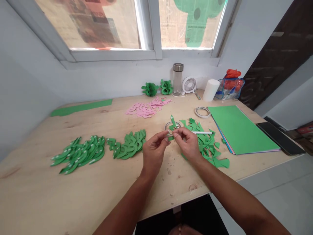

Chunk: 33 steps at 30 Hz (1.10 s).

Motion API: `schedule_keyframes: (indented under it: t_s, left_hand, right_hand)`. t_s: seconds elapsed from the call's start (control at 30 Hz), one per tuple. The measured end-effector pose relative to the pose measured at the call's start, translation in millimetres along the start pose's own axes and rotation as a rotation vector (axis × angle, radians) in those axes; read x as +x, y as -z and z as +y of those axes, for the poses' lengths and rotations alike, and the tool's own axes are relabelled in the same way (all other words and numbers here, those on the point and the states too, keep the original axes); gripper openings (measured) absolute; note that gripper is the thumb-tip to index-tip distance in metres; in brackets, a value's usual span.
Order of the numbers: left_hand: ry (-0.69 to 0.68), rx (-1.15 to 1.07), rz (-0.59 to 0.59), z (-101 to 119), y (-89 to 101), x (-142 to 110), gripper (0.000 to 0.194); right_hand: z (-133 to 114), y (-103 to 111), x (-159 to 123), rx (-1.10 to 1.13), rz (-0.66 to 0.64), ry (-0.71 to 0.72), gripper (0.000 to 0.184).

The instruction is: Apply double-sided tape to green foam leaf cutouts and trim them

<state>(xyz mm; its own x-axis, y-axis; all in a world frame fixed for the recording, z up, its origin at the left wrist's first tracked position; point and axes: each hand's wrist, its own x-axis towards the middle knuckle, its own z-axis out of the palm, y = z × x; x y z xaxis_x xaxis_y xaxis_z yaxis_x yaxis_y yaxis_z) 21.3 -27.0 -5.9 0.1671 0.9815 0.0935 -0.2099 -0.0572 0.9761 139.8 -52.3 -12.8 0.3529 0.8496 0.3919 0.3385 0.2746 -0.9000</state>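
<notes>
Over the middle of the table, my left hand (155,150) and my right hand (188,143) meet with fingers pinched. Between their fingertips is a green paper cutout (173,121) with small whitish tape patches on it; the fingers cover part of it. Just behind the fingertips lies a roll of tape (166,125), partly hidden. To the left, curved green cutouts (130,146) lie in an overlapping heap. Farther left is another heap of green cutouts with white patches (84,153). Green paper scraps (207,143) spread beside my right hand, with a white pen (202,132) across them.
Pink paper cutouts (146,108) lie farther back. Along the wall stand green paper shapes (150,89), a bottle (177,80), a small fan (189,85) and a white cylinder (211,90). At right are another tape roll (202,112), green sheets (244,130) and a black phone (281,138).
</notes>
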Motion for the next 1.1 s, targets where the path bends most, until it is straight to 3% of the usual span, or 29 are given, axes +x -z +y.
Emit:
schedule_keyframes:
  t_s: [0.33, 0.53, 1.1]
  left_hand:
    - [-0.137, 0.161, -0.063, -15, 6.2, 0, 0.019]
    - [-0.224, 0.278, -0.079, -11, 5.7, -1, 0.021]
    - [-0.416, 0.484, -0.086, -9, 2.3, -2, 0.017]
  right_hand:
    - [5, -3, 2, 0.245, -0.045, -0.187, 0.014]
    - [-3, -1, 6, 0.364, -0.059, -0.321, 0.019]
    - [4, -1, 6, 0.456, -0.063, -0.323, 0.014]
